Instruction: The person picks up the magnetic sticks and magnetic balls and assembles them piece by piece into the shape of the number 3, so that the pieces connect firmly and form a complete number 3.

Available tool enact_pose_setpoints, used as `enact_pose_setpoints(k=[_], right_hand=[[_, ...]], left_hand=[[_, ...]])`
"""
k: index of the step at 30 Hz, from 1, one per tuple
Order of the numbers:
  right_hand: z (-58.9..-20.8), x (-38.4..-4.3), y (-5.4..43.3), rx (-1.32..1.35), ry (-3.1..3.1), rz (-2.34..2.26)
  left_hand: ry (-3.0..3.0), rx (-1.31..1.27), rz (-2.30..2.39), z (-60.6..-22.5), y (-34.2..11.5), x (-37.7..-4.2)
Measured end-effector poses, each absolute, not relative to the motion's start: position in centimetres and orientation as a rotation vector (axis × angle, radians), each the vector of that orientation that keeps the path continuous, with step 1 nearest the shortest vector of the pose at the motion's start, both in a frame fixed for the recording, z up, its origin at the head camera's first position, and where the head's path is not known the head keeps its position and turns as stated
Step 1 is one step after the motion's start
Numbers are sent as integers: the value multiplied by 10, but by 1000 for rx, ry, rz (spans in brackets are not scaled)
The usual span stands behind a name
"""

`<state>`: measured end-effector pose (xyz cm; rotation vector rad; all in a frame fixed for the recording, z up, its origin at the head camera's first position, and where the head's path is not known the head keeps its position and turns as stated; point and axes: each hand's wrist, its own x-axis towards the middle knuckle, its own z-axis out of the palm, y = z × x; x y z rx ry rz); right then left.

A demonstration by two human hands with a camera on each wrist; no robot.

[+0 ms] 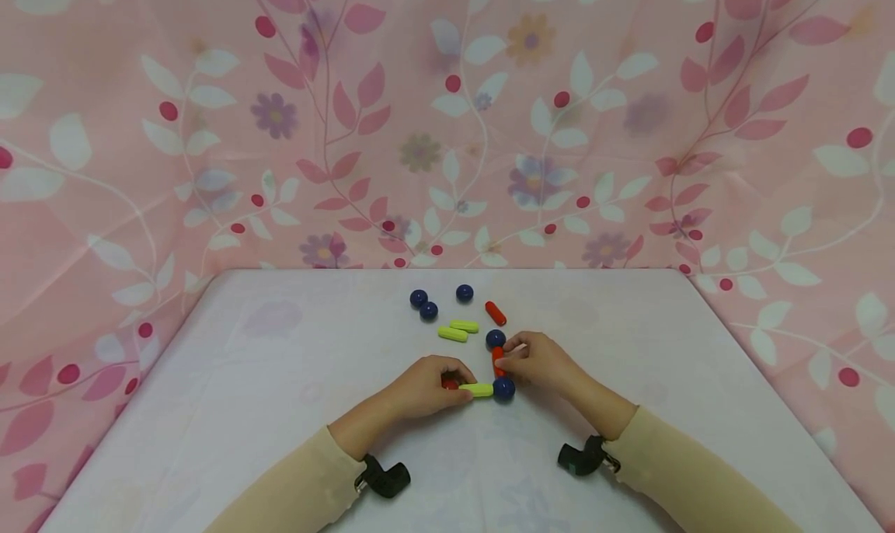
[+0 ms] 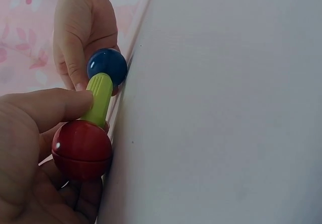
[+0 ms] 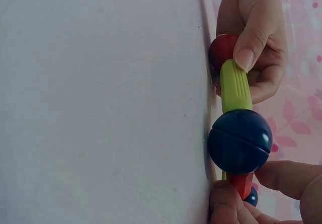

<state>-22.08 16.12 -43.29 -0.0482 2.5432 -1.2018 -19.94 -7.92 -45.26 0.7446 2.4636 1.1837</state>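
Note:
My left hand (image 1: 428,387) pinches a yellow-green stick (image 1: 480,391) between thumb and fingers. A red ball (image 2: 82,151) sits at the stick's near end in the left wrist view, partly cupped by the fingers. The stick's other end meets a blue ball (image 1: 503,388). From that ball a red stick (image 3: 241,184) runs away from me, and my right hand (image 1: 541,360) pinches it between thumb and fingers. A second blue ball (image 1: 496,338) stands at the red stick's far end, beside the right fingertips.
Farther back on the white-covered table (image 1: 280,393) lie two loose yellow-green sticks (image 1: 453,334), a loose red stick (image 1: 496,313) and three blue balls (image 1: 429,311). A pink floral cloth (image 1: 447,129) hangs behind the table. Each sleeve carries a black wrist camera (image 1: 387,477).

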Motion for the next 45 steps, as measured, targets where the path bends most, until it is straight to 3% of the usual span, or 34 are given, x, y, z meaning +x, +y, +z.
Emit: enact_pose_setpoints(k=[15,45], right_hand=[[-434,-218,158,-17,2500,-1219],[-435,-217,163,-22,2439,-1234]], left_hand=[[2416,693,1248,-442,-79,-211],[2611,509,1273,-423,-34,-289]])
